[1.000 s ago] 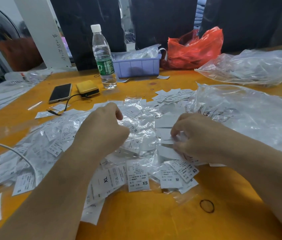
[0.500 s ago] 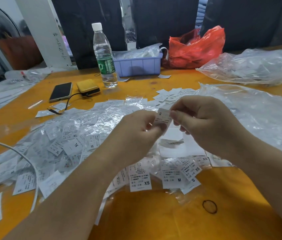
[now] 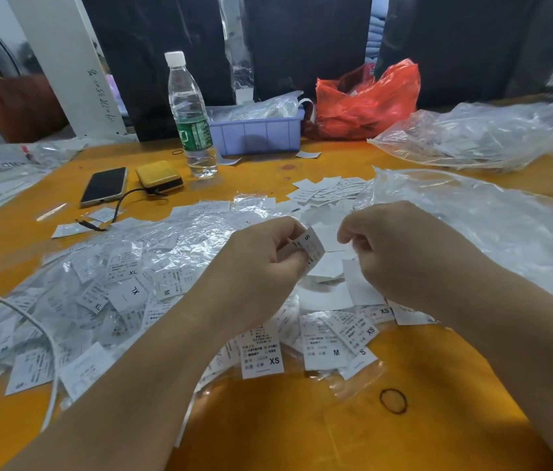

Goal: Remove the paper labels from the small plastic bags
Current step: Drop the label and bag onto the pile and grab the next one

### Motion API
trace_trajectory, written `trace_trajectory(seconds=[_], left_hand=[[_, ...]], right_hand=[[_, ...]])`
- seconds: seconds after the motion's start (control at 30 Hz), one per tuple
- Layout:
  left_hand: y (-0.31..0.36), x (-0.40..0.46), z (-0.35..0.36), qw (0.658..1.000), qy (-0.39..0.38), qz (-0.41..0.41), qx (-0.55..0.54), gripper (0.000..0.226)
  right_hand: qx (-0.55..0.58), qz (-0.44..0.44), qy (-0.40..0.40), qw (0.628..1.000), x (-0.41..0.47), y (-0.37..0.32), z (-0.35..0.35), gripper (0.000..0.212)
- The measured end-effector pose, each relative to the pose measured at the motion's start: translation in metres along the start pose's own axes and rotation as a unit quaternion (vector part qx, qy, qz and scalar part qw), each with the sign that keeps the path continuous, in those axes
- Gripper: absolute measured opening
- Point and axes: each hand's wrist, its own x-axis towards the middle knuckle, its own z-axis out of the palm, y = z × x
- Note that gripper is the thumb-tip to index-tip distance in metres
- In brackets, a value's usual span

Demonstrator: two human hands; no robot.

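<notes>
Just above the heap of small clear plastic bags with white paper labels (image 3: 125, 283), one small label marked S in its clear bag (image 3: 309, 248) is pinched between thumb and fingers of the left hand (image 3: 261, 266). The right hand (image 3: 400, 253) is held just beside it, a little apart, its fingers curled; whether anything thin is gripped in them cannot be told. The step in hand is judged to be the drawing of the paper out of its sleeve. It is best done with the bag held by one edge only, so that the paper is not trapped, and with the label taken at its exposed corner and slid out straight rather than bent. The slippery film is likely to crumple if squeezed hard.

Beyond the heap, bare white paper slips (image 3: 326, 190) are gathered, and to its right a large crumpled clear plastic sheet (image 3: 489, 226) is spread. All of this is carried by an orange table top (image 3: 268, 436), on which a black rubber band (image 3: 393, 401) lies nearer the person than the heap. Behind the heap a black phone (image 3: 103, 185), a yellow power bank (image 3: 159, 176), a clear water bottle with a green label (image 3: 192, 120), a lilac plastic tray (image 3: 256, 130) and a red plastic bag (image 3: 366, 100) are set against dark hanging cloth.
</notes>
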Motion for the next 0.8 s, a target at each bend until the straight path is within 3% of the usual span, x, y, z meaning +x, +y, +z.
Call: trace_trajectory(seconds=[0.1,0.27,0.47,0.6,0.8], left_hand=[[0.0,-0.001,0.0,1.0,-0.013,0.003,0.005,0.015],[0.001,-0.002,0.001,1.0,-0.021,0.005,0.008,0.016],[0.004,-0.003,0.012,0.999,-0.046,0.016,0.023,0.016],[0.006,-0.005,0.017,0.998,-0.062,0.017,0.018,0.016],[0.007,-0.005,0.019,0.997,-0.063,0.014,0.032,0.014]], right_hand=[[-0.062,0.029,-0.019,0.997,-0.002,-0.003,-0.007,0.04],[-0.134,0.047,0.036,0.989,-0.007,-0.004,-0.026,0.038],[-0.206,0.132,-0.108,0.964,-0.022,-0.003,-0.028,0.025],[-0.225,0.195,-0.131,0.946,-0.018,0.003,-0.025,0.045],[-0.21,0.158,-0.125,0.957,-0.018,-0.001,-0.013,0.03]])
